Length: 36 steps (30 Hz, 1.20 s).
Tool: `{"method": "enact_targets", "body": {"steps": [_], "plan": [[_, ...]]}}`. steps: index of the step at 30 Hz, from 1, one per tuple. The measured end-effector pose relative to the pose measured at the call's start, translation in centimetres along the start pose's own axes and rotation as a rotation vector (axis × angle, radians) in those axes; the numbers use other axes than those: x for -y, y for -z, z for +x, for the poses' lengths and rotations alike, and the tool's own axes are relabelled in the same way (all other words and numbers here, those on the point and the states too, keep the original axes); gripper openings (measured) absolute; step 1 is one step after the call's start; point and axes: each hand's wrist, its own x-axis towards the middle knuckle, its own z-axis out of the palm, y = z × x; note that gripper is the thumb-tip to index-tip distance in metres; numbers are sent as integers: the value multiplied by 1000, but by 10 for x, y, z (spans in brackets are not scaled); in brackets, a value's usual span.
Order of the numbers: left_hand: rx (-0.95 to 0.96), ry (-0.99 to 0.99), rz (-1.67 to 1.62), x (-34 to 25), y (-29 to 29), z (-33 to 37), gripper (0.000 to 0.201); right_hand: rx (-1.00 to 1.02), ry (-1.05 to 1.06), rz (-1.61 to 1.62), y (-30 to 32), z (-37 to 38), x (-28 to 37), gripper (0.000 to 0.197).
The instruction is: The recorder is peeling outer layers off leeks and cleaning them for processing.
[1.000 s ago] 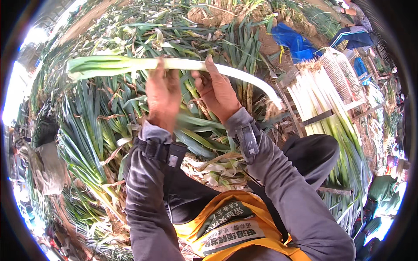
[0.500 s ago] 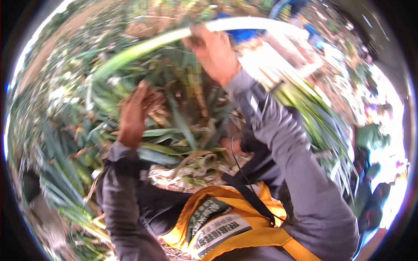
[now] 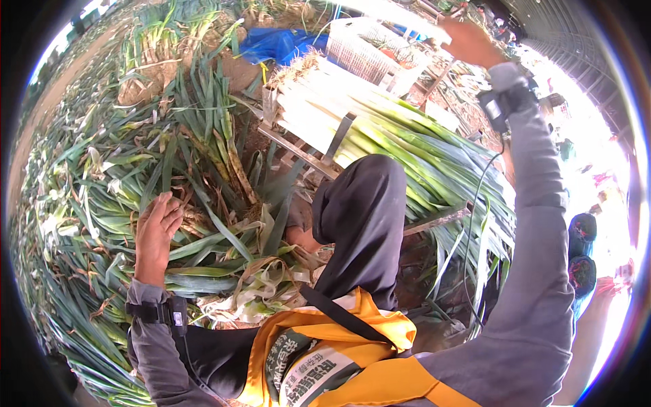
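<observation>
At the upper right, my right hand point(image 3: 471, 44) is stretched far out and closed on a leek point(image 3: 390, 12). Its white stalk runs left past the top edge of the view, where the rest of it is cut off. My left hand point(image 3: 157, 234) is held over a heap of green leeks point(image 3: 95, 224), fingers half bent with nothing seen in them. Between my hands a stack of leeks point(image 3: 407, 142) lies on a wooden rack point(image 3: 298, 152), white root ends at the far left and green leaves towards me on the right.
Behind the rack are a blue plastic sheet point(image 3: 278, 46) and a white crate point(image 3: 363, 51). More leeks point(image 3: 169, 44) stand at the far left. Stripped leaves point(image 3: 261, 292) lie beside my knee point(image 3: 363, 210). Two dark rolled bundles point(image 3: 582, 254) are at right.
My right hand has swung away to the right with the leek. My left hand has moved left and nearer to me. The view has shifted, showing more of the rack and crate.
</observation>
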Motion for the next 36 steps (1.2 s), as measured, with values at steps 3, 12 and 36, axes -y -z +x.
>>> {"method": "enact_targets", "body": {"steps": [3, 12, 36], "plan": [[9, 7, 38, 5, 0, 2, 37, 377, 4, 150, -109, -33, 54, 39], [37, 74, 153, 5, 0, -1, 56, 355, 118, 479, -198, -91, 97, 29], [-136, -80, -119, -52, 13, -43, 29, 528, 650, 991, 97, 83, 322, 48]]}}
